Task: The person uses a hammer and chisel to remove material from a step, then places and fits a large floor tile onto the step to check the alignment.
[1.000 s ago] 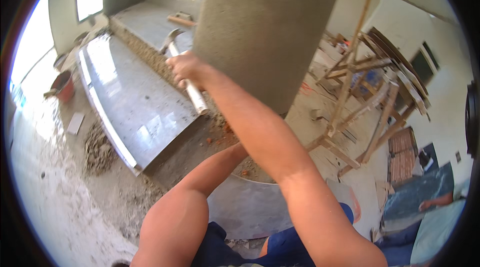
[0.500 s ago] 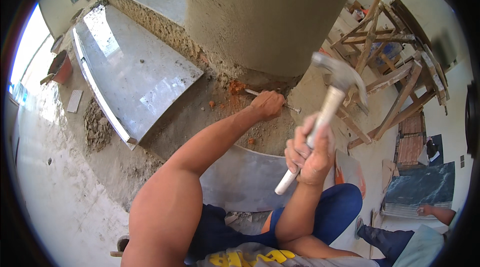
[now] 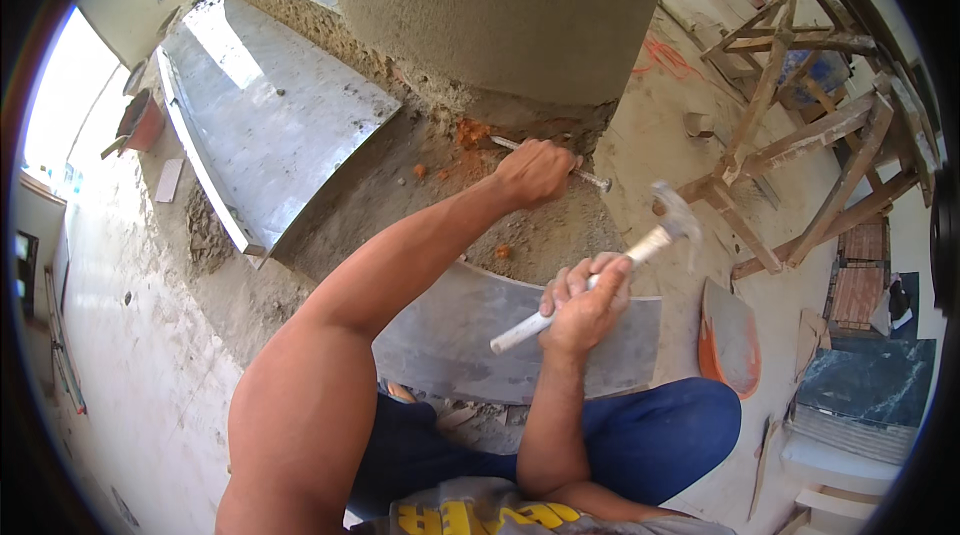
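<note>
You have rough, grit-strewn mortar between grey slabs at the foot of a round column, with a timber trestle standing to the right. Your left hand is clenched around a metal rod near the column's base, its long axis slanting, one end directed left and away toward orange rubble. Your right hand grips a hammer by its handle, head to the right and away from you, apart from the rod.
</note>
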`<control>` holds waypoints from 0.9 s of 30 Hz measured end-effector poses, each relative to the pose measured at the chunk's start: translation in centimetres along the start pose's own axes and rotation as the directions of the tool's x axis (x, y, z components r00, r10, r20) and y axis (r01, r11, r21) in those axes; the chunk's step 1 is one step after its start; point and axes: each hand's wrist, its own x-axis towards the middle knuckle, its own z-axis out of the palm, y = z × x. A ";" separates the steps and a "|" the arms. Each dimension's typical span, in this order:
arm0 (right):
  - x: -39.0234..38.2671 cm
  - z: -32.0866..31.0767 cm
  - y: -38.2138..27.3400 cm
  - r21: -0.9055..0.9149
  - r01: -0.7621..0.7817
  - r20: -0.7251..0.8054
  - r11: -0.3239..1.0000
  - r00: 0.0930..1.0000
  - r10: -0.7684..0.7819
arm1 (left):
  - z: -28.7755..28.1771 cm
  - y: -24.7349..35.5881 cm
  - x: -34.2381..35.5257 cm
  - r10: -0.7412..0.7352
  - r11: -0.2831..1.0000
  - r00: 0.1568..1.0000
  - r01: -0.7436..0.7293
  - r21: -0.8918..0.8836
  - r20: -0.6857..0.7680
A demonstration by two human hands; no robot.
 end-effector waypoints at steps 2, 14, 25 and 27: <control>0.1 0.0 0.3 0.065 0.048 -0.042 0.997 0.998 -0.045 | 0.2 0.1 -0.3 0.070 0.990 0.991 -0.056 0.129 -0.113; 1.8 -1.9 0.2 -0.179 -0.190 0.043 0.966 0.979 0.200 | 1.0 0.6 0.9 0.108 0.989 0.952 -0.073 0.132 -0.285; 1.7 -1.4 -1.0 -0.164 -0.192 0.059 0.968 0.977 0.204 | 1.8 0.0 0.0 0.067 0.977 0.969 -0.015 0.212 -0.238; 1.6 -1.6 -2.0 -0.109 -0.113 0.012 0.988 0.993 0.115 | 1.6 -0.1 0.3 0.037 0.995 0.974 -0.015 0.098 -0.222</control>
